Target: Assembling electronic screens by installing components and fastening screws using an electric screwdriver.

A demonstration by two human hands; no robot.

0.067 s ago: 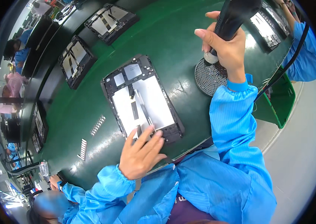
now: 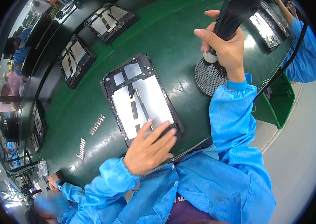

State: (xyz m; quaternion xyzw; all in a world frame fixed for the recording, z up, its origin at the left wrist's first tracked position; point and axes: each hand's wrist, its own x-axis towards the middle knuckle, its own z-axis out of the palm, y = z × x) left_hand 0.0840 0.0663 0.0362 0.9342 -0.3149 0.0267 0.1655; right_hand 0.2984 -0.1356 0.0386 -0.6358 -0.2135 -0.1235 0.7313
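Observation:
A dark-framed tablet-like device (image 2: 160,100) with white panels lies open on the green table in front of me. My left hand (image 2: 148,153) is over its near edge, fingers spread and slightly blurred, holding nothing visible. Beside its fingertips a slim silver rod-like piece (image 2: 143,104) lies lengthwise over the panels; whether they touch is unclear. My right hand (image 2: 229,54) is wrapped round a black electric screwdriver (image 2: 236,16), held tip down. The screwdriver's pale collar and tip are over a round grey tray (image 2: 208,82) dotted with small holes.
Similar opened devices stand far left (image 2: 111,22), left (image 2: 77,61) and at the right (image 2: 264,31). Two strips of small metallic pieces (image 2: 97,125) lie on the table. A black cable (image 2: 290,63) hangs near a green bin (image 2: 283,100). Co-workers' sleeves (image 2: 307,56) show on both sides.
My left hand has shifted slightly right along the device's near edge. The silver piece's near end has moved a little with it. The right hand and screwdriver are almost unmoved.

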